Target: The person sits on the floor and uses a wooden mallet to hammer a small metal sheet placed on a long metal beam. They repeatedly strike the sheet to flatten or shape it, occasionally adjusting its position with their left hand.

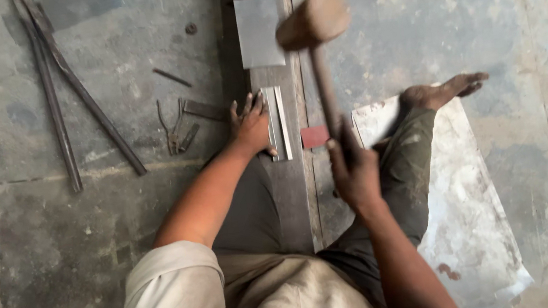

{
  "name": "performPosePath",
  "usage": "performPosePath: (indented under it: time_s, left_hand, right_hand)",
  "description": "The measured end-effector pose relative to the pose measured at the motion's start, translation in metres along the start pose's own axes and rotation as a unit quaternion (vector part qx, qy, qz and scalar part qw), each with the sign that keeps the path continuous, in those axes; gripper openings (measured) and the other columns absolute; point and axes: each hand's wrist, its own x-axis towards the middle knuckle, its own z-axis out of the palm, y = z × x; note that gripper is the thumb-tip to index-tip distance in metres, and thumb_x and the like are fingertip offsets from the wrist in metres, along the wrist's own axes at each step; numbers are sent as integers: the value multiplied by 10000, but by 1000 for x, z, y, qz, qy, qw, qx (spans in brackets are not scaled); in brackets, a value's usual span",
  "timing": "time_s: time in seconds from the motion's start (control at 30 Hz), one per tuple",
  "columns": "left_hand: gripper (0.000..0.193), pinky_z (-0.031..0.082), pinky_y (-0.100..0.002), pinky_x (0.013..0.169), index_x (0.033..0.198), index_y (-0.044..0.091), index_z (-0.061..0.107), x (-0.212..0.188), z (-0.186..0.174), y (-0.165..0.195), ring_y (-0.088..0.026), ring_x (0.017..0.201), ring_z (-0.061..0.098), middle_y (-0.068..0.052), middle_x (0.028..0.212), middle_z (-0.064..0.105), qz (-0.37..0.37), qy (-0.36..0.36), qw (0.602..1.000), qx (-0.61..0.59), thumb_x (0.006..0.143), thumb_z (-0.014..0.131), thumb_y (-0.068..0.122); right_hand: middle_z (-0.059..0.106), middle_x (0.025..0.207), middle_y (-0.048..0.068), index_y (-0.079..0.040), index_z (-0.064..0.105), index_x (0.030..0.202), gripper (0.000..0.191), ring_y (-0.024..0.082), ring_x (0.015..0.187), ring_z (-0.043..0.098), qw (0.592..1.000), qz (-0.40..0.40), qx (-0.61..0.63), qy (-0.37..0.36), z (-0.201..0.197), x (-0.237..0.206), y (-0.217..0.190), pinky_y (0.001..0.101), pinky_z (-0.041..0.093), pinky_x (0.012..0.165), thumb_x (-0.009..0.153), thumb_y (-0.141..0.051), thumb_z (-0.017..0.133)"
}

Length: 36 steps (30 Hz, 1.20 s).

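Gripping the handle of a wooden mallet (310, 20) with our right hand (354, 173), fingers wrapped fully around the shaft, we hold its blurred head raised toward the far side of the scene; our left hand (250, 125) lies flat with fingers spread, pressing on the left edge of a small folded metal strip (278, 131) without closing around it; that strip rests on a long dark beam (291, 194) running from near to far between our legs; farther along the beam lies a flat grey metal sheet piece (259, 32); just right of the strip sits a small red block (314, 136); our bare foot (444, 91) rests on a large pale metal sheet (474, 220) spread over the floor at right; to the left, on the concrete floor (54, 237), lie tin snips (175, 130) and two long metal bars (71, 88).
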Motion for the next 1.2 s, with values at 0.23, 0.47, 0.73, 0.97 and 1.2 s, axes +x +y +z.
performPosePath:
  time_s: [0.23,0.47,0.73,0.97,1.2]
  left_hand:
    - [1478,43,-622,1230,1599,60,256,12,21,-5,-278,1587,68,-93,1719,124,-4,-10,1000,5,428,967,614]
    - [1447,32,-634,1218,1603,68,228,1,1,-4,-287,1583,34,-85,1717,96,-11,-36,999,0,478,966,601]
    - [1460,57,-620,1220,1596,51,273,12,28,-12,-291,1578,86,-112,1710,143,9,4,1000,16,441,953,631]
    - [1429,48,-643,1215,1596,65,255,4,19,-11,-308,1580,73,-102,1717,138,9,9,1000,12,477,939,633]
    - [1459,47,-620,1226,1595,49,262,7,15,-5,-285,1588,69,-110,1717,139,7,0,999,33,456,936,662]
  right_hand:
    - [589,760,22,-78,517,1374,283,118,580,535,916,-327,185,140,11,-27,33,226,430,502,1096,-115,478]
    - [632,676,76,-13,550,1423,465,164,500,592,999,18,-30,28,20,-9,27,332,471,456,1005,-206,610]
    - [603,824,105,-38,584,1197,219,168,654,572,953,-210,182,117,-19,-50,54,291,484,618,1090,-209,498]
    - [626,680,121,38,564,1425,489,214,562,616,987,-90,-135,17,29,-36,45,376,490,554,1006,-191,668]
    - [636,846,45,-14,540,1229,263,100,589,563,946,-212,211,128,-42,-69,-6,276,491,568,1104,-246,555]
